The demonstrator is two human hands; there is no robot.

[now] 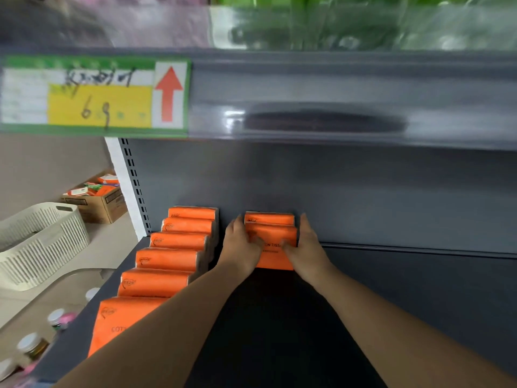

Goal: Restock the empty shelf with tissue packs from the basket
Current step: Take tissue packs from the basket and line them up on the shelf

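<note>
Shelf: we reached into a dark grey metal shelf (391, 289), mostly bare on its right side.
Left row: six orange tissue packs (167, 259) stood in a line along the left edge.
Held pack: our left hand (240, 247) and right hand (307, 247) clasped an orange tissue pack (275, 247) from both sides, just in front of another pack (270, 218) at the back panel.
Basket: a cream slotted basket (42, 242) sat left of the shelf.
Room: a cardboard box (98, 200) on a pale floor (106, 247); a price label (95, 93) above.

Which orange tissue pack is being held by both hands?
The front pack of the short second row, gripped between left hand and right hand; the others stand untouched.
</note>
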